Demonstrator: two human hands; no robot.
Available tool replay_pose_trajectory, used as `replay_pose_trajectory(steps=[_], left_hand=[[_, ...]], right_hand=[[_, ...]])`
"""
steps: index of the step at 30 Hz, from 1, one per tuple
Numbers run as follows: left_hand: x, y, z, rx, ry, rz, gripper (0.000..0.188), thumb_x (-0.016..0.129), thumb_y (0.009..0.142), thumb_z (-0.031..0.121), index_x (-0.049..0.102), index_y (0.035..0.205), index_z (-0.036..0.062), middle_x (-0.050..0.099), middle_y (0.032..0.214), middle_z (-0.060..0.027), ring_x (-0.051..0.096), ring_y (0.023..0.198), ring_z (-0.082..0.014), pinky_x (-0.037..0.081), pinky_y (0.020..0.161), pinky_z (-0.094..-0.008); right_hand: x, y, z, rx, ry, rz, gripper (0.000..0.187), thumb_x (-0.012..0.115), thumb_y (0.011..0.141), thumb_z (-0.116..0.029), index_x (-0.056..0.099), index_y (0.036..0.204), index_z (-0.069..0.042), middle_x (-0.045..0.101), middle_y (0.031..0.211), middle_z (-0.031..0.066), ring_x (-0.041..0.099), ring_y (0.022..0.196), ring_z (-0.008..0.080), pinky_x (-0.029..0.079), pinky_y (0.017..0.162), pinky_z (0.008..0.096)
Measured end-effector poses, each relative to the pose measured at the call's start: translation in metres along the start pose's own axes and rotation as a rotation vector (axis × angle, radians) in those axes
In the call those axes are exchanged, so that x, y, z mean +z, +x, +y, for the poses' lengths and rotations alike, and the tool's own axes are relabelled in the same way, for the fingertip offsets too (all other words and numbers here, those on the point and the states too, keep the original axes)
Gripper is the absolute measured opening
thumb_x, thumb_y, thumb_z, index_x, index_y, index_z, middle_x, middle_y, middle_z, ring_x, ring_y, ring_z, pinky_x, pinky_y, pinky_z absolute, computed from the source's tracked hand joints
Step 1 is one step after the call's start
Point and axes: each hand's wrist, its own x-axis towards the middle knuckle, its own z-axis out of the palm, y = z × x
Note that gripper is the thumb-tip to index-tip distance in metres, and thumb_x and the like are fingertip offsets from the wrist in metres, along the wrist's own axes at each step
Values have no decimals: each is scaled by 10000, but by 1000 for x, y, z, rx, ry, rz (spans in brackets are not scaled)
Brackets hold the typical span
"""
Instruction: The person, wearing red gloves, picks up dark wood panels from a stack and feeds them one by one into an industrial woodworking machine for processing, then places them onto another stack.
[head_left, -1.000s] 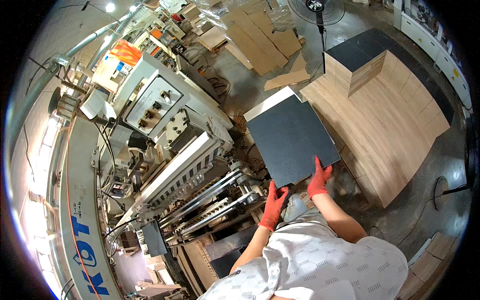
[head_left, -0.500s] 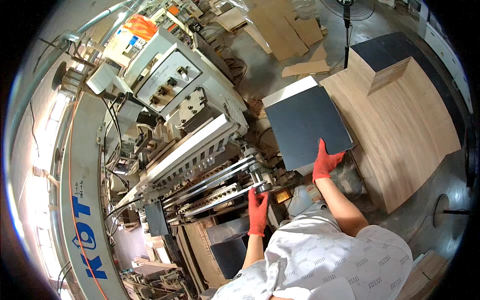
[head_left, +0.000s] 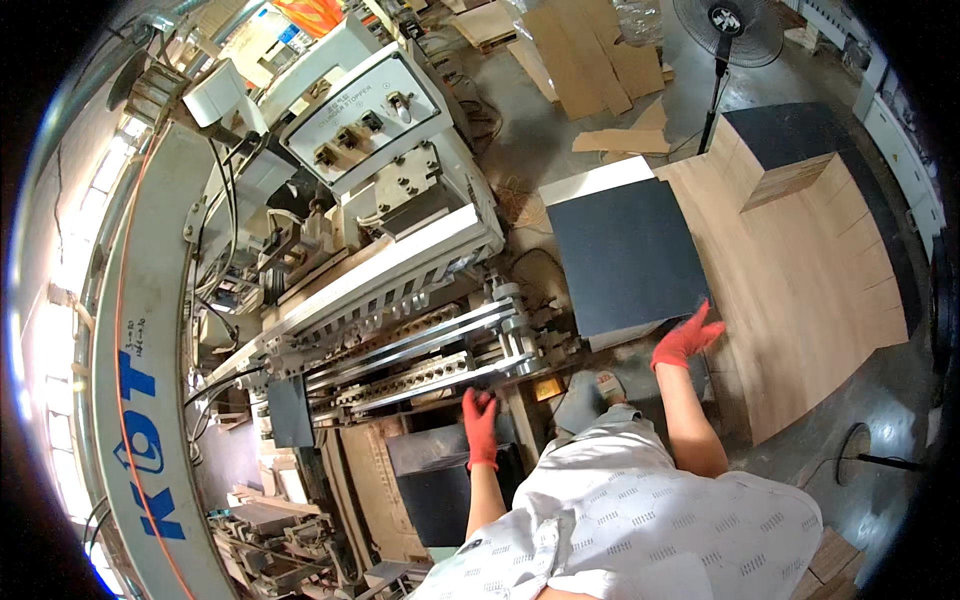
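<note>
Clock positions read from the view's centre. Grey machine beam (head_left: pixel 150 400) stands between 8 and 9 o'clock; control box (head_left: pixel 362 118) with its switches at 11; metal rails (head_left: pixel 435 348) between 7 and 8, close to centre. Left hand (head_left: pixel 482 432), red-gloved, at 6: fingers partly curled, nothing seen in them, cannot tell whether the tips meet. Dark board (head_left: pixel 630 255) lies flat between 2 and 3, a pale board (head_left: pixel 597 180) showing past its far edge. Handling, judged: stiff, fairly heavy, smooth enough to slide under a loose hold, corners prone to chipping; best held at its 5 and 7 o'clock corners, fingers beneath, thumbs on top. Right hand (head_left: pixel 683 346), red-gloved, between 3 and 4: fingers spread, gripping nothing, just beside the board's near right corner; contact unclear. Stacked wood-grain boards (head_left: pixel 790 300) at 3.
</note>
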Motion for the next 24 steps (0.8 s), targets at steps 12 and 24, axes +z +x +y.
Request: replay_pose_trajectory(steps=[12,24], left_hand=[[13,118,-22,-331,-745,427,473,677,888,225,445,1287,123,610,1012,-76,599,747,-226,504,583,-430],[16,95,3,-330,-750,403,429,630,935,334,505,1221,40,621,1130,-84,598,924,-243,494,797,-388]], right_hand=[[32,26,-36,61,15,-155,710,614,956,-415,343,1482,-22,380,1518,212,458,1328,338,403,1064,462],[127,10,-116,-1070,-287,-944,400,667,917,-261,631,1213,6,650,1219,179,604,1150,324,459,998,431]])
